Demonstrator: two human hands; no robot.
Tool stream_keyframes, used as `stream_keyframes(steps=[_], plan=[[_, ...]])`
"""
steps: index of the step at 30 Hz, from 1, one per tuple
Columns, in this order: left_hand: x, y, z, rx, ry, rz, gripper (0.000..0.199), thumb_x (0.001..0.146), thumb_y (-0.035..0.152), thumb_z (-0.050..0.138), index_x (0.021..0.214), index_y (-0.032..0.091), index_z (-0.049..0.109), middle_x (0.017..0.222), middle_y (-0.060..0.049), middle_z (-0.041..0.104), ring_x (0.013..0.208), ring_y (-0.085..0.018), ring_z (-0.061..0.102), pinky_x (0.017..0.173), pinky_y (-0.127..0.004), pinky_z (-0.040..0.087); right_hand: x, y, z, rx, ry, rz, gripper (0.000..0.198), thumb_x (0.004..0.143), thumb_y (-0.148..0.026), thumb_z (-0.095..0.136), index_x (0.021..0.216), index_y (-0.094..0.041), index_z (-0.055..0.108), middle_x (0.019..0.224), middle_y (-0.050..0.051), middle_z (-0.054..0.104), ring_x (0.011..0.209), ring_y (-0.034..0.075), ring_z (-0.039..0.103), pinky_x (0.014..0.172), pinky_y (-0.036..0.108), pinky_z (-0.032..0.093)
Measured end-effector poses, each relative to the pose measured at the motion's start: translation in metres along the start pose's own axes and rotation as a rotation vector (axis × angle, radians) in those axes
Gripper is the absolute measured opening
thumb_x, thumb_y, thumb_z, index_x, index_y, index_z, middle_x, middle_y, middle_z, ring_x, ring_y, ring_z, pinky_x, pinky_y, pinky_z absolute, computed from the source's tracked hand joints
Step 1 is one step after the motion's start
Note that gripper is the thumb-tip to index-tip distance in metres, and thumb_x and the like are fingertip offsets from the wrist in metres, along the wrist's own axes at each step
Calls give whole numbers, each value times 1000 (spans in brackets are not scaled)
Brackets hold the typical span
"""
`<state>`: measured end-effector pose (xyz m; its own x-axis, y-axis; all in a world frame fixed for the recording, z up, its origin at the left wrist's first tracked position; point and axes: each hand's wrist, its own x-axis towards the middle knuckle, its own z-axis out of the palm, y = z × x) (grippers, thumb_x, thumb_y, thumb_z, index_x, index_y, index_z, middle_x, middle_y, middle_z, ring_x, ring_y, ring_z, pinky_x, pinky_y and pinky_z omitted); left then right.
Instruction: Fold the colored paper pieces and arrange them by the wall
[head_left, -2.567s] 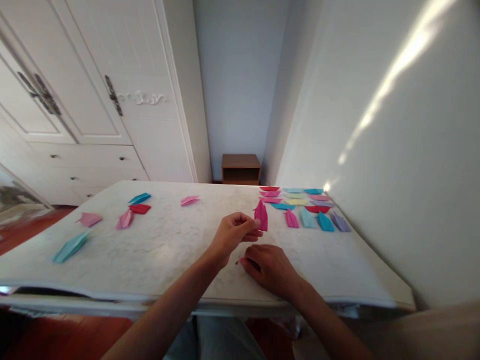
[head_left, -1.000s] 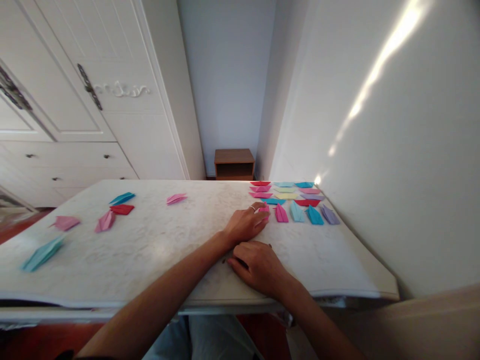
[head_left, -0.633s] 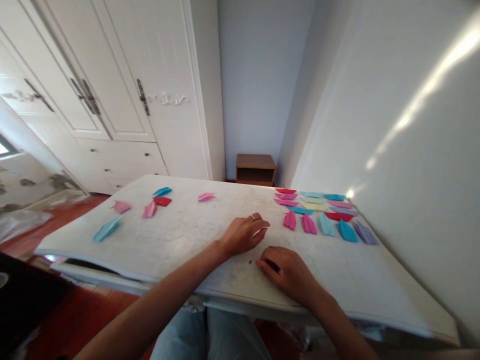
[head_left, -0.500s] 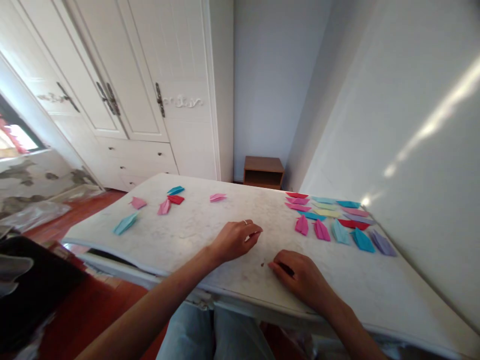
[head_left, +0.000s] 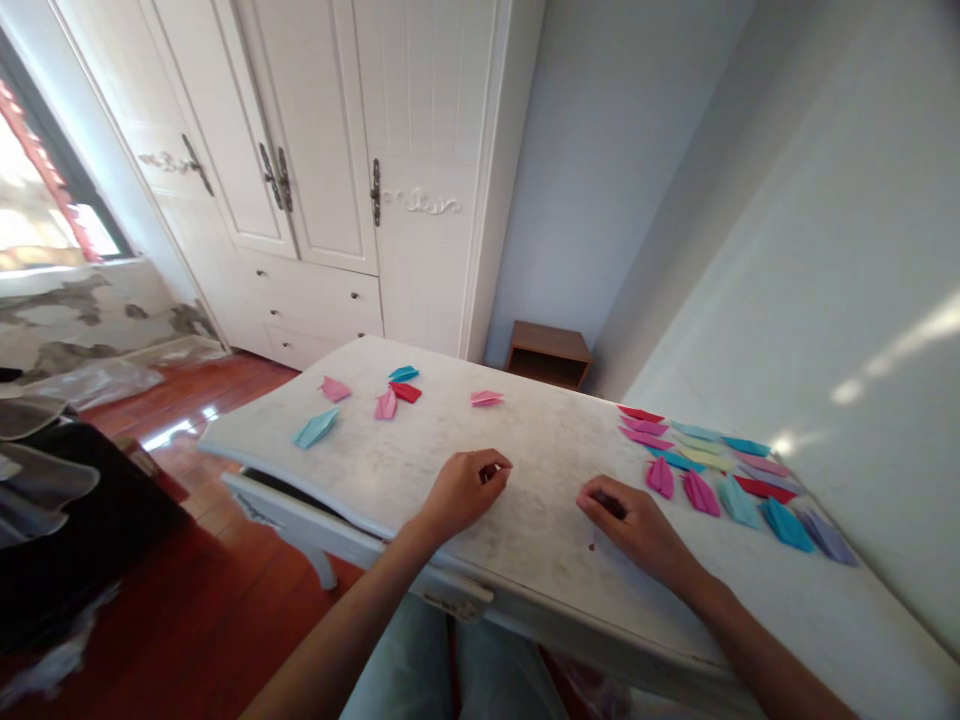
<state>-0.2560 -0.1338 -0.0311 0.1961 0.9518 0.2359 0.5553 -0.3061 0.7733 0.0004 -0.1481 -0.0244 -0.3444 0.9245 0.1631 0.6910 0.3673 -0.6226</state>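
My left hand [head_left: 465, 490] rests on the white table [head_left: 540, 450] near its middle. Its fingers curl loosely toward the thumb, and the gap between them shows nothing held. My right hand [head_left: 626, 515] is also curled on the tabletop, thumb and fingertips close together, with no object visible in it. Nearest to it is a magenta folded paper piece [head_left: 660, 478], one of several bright paper pieces grouped at the right. Beyond my left hand lies a pink folded paper piece [head_left: 487, 398]. Neither hand touches any paper.
At the table's far left are a light-blue folded piece [head_left: 316, 428], a red one [head_left: 406, 392] and several others. A drawer [head_left: 315, 530] sits slightly open below the edge. Behind stand a white wardrobe [head_left: 427, 270] and a brown cabinet [head_left: 551, 341]. A wall borders the right side.
The view has turned left and shifted, so the table appears further right. My right hand has moved slightly away from me, beyond the small dark spot on the tabletop. The papers stay in place.
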Motion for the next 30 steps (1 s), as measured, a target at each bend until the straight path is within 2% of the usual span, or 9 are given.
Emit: stream_keyframes(steps=[2, 5, 7, 9, 10, 14, 17, 21, 30], plan=[[2, -2, 1, -29, 21, 1, 24, 83, 25, 52, 90, 17, 73, 69, -2, 68, 63, -13, 58, 61, -22, 41, 24, -8, 8, 3, 51, -27, 26, 89, -40, 49, 95, -19, 62, 74, 1, 61, 62, 15, 53, 59, 27, 43], [3, -4, 2, -43, 50, 21, 24, 83, 25, 51, 89, 17, 73, 68, -1, 68, 61, -13, 58, 60, -22, 40, 70, -20, 24, -35, 103, -85, 35, 84, -31, 53, 114, -16, 57, 95, 5, 64, 60, 13, 52, 61, 28, 46], [4, -6, 2, -49, 55, 33, 24, 83, 23, 52, 90, 17, 73, 67, -1, 68, 60, -13, 58, 60, -23, 40, 103, -30, 35, -141, 117, -162, 46, 79, -22, 54, 124, -12, 53, 111, 10, 62, 80, 17, 59, 76, 31, 49], [5, -7, 2, -57, 62, 35, 24, 82, 22, 51, 90, 17, 73, 68, -1, 68, 61, -13, 58, 61, -23, 41, 134, -41, 45, -270, 83, -207, 56, 76, -14, 51, 132, -9, 49, 130, 15, 54, 111, 21, 54, 95, 33, 44], [6, -8, 3, -61, 66, 33, 24, 82, 22, 51, 90, 17, 73, 68, -1, 68, 61, -13, 58, 62, -23, 41, 148, -46, 50, -333, 53, -202, 59, 75, -10, 49, 134, -9, 47, 137, 15, 50, 120, 22, 50, 100, 32, 41], [9, -12, 4, -80, 71, 15, 23, 83, 23, 52, 90, 17, 73, 69, -1, 68, 63, -14, 59, 62, -23, 43, 186, -66, 65, -566, -143, -192, 61, 80, -6, 44, 141, -12, 42, 145, 12, 44, 127, 22, 47, 103, 32, 38], [10, -15, 6, -104, 76, 11, 22, 83, 23, 52, 89, 17, 73, 69, -1, 68, 64, -14, 59, 62, -23, 43, 198, -75, 73, -664, -246, -204, 48, 87, -10, 41, 133, -19, 51, 136, 10, 55, 120, 22, 54, 96, 33, 43], [11, -16, 6, -116, 80, 15, 22, 83, 22, 52, 88, 17, 72, 66, -1, 66, 60, -13, 56, 61, -23, 42, 199, -80, 75, -718, -247, -174, 33, 92, -16, 39, 117, -20, 61, 120, 12, 63, 104, 26, 62, 84, 36, 47], [13, -14, 5, -129, 87, -1, 22, 82, 23, 53, 87, 16, 72, 66, 0, 65, 60, -12, 55, 60, -23, 40, 179, -85, 63, -730, -149, -145, 35, 92, -25, 44, 124, -22, 56, 121, 13, 55, 97, 25, 62, 77, 33, 47]])
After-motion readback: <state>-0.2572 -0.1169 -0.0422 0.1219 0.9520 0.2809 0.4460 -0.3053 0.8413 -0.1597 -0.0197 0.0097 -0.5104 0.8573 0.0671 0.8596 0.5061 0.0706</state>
